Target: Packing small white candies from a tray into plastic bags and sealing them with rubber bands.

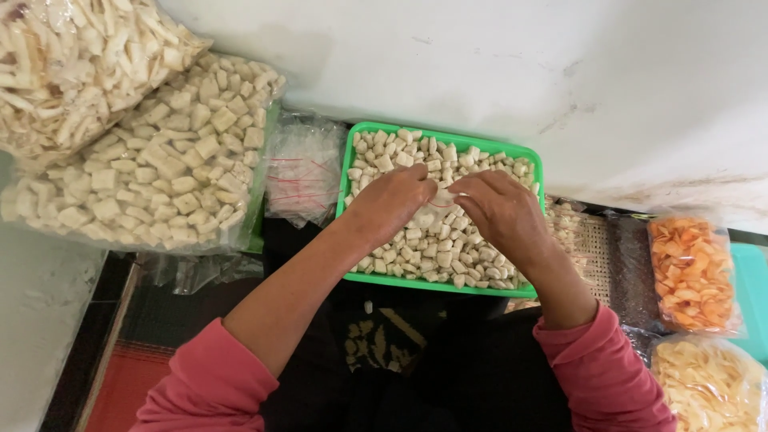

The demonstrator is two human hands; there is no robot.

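While both hands meet over the green tray (350, 172), my left hand (390, 202) and right hand (502, 210) pinch together on a small clear plastic bag (439, 198) just above the pale cracker pieces (432, 240). I judge most of the pieces remain loose; the bag looks nearly empty. A pile of small clear bags (304, 172) lies beside the tray.

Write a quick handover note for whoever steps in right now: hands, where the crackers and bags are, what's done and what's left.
Left hand and right hand: both over the green tray, together holding a small clear bag among the white cracker pieces.
Empty bags: left of the tray.
Done: large filled bags at left; orange chips and pale chips bagged at right.
Left: tray nearly full.
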